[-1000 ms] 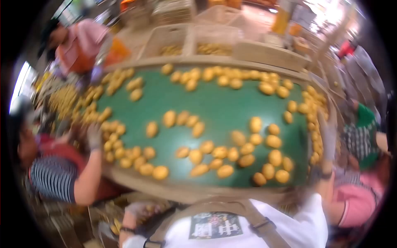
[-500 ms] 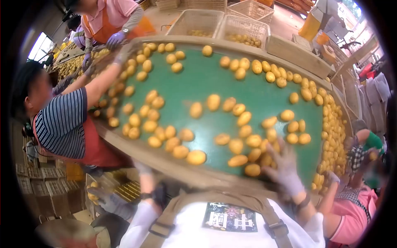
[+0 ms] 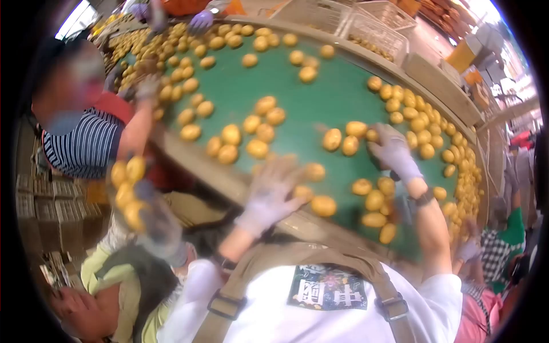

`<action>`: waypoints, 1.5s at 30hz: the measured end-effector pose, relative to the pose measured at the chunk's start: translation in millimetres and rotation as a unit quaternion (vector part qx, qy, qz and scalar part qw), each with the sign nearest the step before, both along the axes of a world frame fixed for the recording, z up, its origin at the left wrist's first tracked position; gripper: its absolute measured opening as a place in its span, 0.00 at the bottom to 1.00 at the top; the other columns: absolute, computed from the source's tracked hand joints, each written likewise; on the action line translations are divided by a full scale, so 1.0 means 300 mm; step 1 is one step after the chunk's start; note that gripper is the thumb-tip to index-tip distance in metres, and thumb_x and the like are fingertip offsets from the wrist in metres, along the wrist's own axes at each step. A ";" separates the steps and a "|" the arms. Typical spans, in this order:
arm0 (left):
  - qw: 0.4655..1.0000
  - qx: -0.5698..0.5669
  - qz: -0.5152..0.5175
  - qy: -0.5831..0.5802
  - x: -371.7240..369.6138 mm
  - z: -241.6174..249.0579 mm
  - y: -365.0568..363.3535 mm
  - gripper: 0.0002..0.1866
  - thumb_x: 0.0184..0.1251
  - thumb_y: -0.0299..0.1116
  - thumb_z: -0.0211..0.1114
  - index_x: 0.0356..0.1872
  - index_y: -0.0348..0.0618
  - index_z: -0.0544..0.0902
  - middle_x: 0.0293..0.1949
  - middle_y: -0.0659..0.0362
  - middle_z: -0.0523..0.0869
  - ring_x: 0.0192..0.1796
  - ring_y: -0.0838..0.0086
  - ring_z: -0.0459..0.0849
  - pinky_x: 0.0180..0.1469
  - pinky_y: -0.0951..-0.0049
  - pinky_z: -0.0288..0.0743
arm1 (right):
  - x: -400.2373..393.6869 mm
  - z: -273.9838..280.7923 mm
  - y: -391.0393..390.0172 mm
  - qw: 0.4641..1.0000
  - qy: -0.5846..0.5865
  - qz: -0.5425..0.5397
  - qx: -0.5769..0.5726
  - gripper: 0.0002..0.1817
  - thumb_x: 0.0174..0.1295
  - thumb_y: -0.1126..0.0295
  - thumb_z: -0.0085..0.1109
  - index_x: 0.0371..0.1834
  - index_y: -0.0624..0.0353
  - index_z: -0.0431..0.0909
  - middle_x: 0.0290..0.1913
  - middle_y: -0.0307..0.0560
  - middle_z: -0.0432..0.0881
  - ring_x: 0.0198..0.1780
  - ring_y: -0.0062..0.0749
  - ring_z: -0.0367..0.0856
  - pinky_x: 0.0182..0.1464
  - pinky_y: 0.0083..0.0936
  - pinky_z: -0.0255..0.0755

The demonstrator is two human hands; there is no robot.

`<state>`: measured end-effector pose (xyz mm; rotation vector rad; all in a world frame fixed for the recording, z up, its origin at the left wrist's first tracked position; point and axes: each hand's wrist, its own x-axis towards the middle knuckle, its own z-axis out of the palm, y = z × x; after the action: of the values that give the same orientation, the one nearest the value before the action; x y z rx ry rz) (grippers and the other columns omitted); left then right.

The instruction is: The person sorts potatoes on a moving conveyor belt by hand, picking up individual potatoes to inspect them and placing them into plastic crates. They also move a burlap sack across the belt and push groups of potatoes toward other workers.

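Many yellow potatoes [image 3: 230,135] lie on a green conveyor belt [image 3: 320,108] in front of me. My left hand [image 3: 274,191], in a pale glove, is at the near edge with fingers spread over potatoes, slightly blurred. A potato [image 3: 323,206] lies just right of its thumb. Farther out over the belt, my right hand [image 3: 396,153], also gloved, has its fingers curled round a potato [image 3: 372,135], which shows at the fingertips. Two more potatoes [image 3: 350,145] sit just left of it. Below my right wrist is a cluster of potatoes [image 3: 374,200].
A co-worker in a striped shirt [image 3: 86,140] reaches over the belt at left. Below, another person's gloved hand [image 3: 163,223] holds several potatoes. Potatoes crowd the right end [image 3: 472,183]. Plastic crates [image 3: 374,34] stand beyond the far rim. A person in pink [image 3: 477,311] is at lower right.
My left hand has come up from below the edge onto the potatoes. My right hand has moved farther over the belt and its fingers have curled. The view has shifted and potatoes have changed places.
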<state>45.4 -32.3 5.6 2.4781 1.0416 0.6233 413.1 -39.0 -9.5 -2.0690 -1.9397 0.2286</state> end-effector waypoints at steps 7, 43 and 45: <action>0.992 0.033 -0.119 0.040 0.002 -0.026 0.057 0.23 0.57 0.40 0.70 0.57 0.52 0.86 0.63 0.52 0.80 0.67 0.54 0.75 0.69 0.53 0.69 | -0.364 0.084 -0.198 0.973 0.077 0.215 -0.015 0.25 0.61 0.60 0.69 0.59 0.58 0.79 0.66 0.63 0.77 0.65 0.60 0.77 0.68 0.46 0.71; 0.972 0.104 0.072 0.198 0.114 -0.053 0.130 0.05 0.56 0.29 0.65 0.32 0.40 0.84 0.45 0.47 0.81 0.45 0.54 0.85 0.46 0.57 0.83 | -0.238 0.044 -0.526 0.672 0.728 -0.125 -0.045 0.29 0.75 0.44 0.56 0.67 0.55 0.74 0.63 0.46 0.79 0.53 0.39 0.83 0.55 0.40 0.80; 0.979 0.103 0.033 0.172 0.109 -0.045 0.112 0.06 0.57 0.29 0.65 0.34 0.40 0.85 0.43 0.48 0.81 0.46 0.55 0.85 0.45 0.57 0.83 | -0.236 0.020 -0.531 0.657 0.744 -0.120 -0.037 0.29 0.75 0.44 0.55 0.67 0.55 0.74 0.63 0.47 0.78 0.53 0.40 0.83 0.55 0.40 0.80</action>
<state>78.2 1.3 -7.8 2.8116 1.2435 0.3400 342.3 -198.4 -3.4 -1.1670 -0.5701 1.3875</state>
